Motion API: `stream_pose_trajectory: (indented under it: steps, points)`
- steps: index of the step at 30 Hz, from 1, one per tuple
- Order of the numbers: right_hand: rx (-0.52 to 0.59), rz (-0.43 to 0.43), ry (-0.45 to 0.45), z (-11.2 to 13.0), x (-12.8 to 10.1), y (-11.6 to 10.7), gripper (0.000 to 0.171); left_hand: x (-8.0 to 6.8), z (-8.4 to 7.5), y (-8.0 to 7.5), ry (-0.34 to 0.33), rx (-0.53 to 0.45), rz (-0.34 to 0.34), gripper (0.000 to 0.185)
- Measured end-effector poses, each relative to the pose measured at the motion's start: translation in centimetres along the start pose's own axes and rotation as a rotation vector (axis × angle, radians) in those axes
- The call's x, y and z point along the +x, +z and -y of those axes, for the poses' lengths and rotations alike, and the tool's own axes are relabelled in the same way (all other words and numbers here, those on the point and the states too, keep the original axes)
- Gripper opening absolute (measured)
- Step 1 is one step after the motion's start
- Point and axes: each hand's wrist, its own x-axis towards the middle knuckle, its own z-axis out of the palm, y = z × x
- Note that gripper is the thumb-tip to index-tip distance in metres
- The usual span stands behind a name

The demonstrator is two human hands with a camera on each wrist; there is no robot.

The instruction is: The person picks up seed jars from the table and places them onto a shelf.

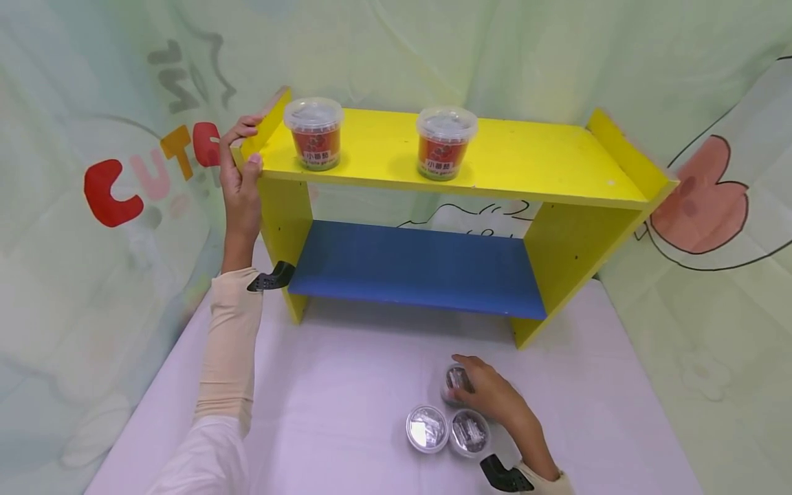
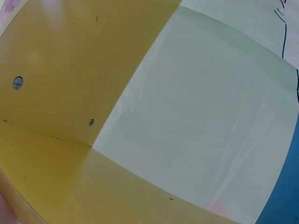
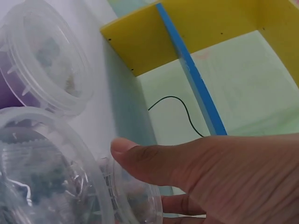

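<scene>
A pale lilac counter (image 1: 346, 385) carries a yellow shelf unit with a blue lower board (image 1: 575, 172). The right hand (image 1: 489, 392) curls its grip over the farthest clear-lidded tub (image 1: 454, 380), directly beneath it. The left hand (image 1: 241, 172) grips the shelf's far-left upper corner.

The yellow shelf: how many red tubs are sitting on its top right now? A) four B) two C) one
B: two red tubs with clear lids stand on top of the yellow shelf, while three more tubs are down on the table.
</scene>
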Motion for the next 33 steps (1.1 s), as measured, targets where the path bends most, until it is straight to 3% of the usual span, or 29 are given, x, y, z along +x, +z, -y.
stream_pose_trajectory:
  steps: [11,19,33]
  points:
    - [-0.085,-0.019,0.078,0.7,-0.2,0.3,0.076,0.2,-1.0,0.5,-0.009,0.003,-0.012,0.030]
    - [-0.189,-0.064,0.061,1.0,-0.4,0.5,0.075,0.4,1.0,-0.7,0.022,0.020,0.000,0.031]
    - [-0.080,-0.107,0.071,0.7,-0.3,0.9,0.077,0.2,1.2,-0.6,0.013,0.007,0.004,0.031]
